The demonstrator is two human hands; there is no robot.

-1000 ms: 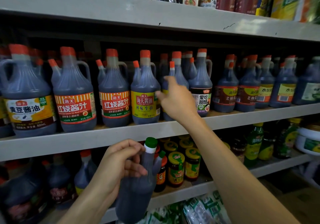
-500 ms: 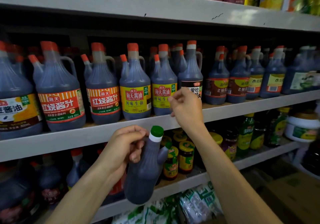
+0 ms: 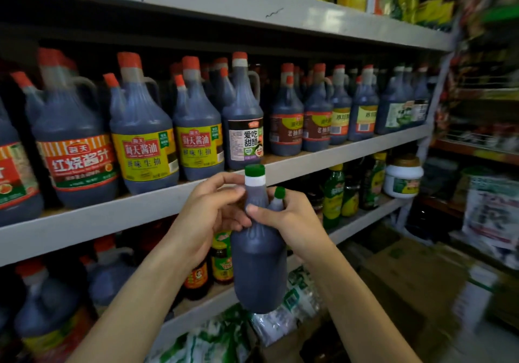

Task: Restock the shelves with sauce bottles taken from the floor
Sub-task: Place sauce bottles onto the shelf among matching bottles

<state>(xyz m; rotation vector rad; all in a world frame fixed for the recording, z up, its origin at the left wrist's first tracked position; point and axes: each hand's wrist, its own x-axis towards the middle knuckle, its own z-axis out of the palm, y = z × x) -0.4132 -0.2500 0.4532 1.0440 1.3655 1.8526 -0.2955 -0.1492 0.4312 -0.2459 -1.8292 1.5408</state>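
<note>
Head view: a dark sauce bottle with a green cap is being held upright in front of the shelving, below the edge of the middle shelf and level with the lower shelf. The bottle's neck is being gripped by both hands. The left hand is being wrapped around the neck from the left, its fingers clenched on the bottle, thumb pressed near the shoulder. The right hand is being closed on the neck from the right, next to the small green-tipped side spout, with its thumb laid across the front of the neck. The bottle's label is not being shown; only the plain dark back or side is being presented. On the middle shelf, red-capped jugs are being displayed in a row: a red-label jug, two yellow-label jugs, and a black-label bottle standing just above the held bottle's cap. Further right, more dark bottles are being stocked. On the lower shelf, small jars are being partly hidden behind the hands, with green bottles and a white tub to the right. Cardboard boxes are being seen lower right, blurred.
</note>
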